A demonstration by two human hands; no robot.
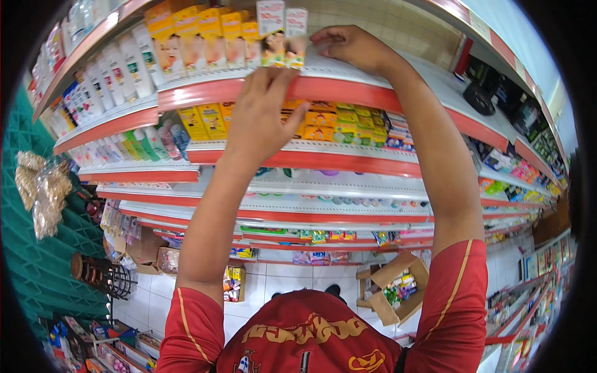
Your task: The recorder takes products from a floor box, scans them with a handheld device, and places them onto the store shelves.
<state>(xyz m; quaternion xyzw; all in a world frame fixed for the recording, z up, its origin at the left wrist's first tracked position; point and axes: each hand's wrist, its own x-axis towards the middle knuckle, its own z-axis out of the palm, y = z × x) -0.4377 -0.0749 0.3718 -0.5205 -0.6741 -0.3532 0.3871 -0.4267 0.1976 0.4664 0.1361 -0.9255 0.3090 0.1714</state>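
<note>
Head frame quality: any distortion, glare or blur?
Head view: heavy fisheye, shelf edges bowed, rim black; head view: pale glare streaks on the red shelf edge; head view: pictures on the yellow boxes smudged, both hands' outlines readable.

We look from head height through one wide fisheye view, upright, facing the shelves and tilted steeply down. Our shirt sits close beneath us along the lower edge, our hands are near in the upper half, and the floor lies farther off below the shelves. Straight edges bow toward the dark, rounded rim.
</note>
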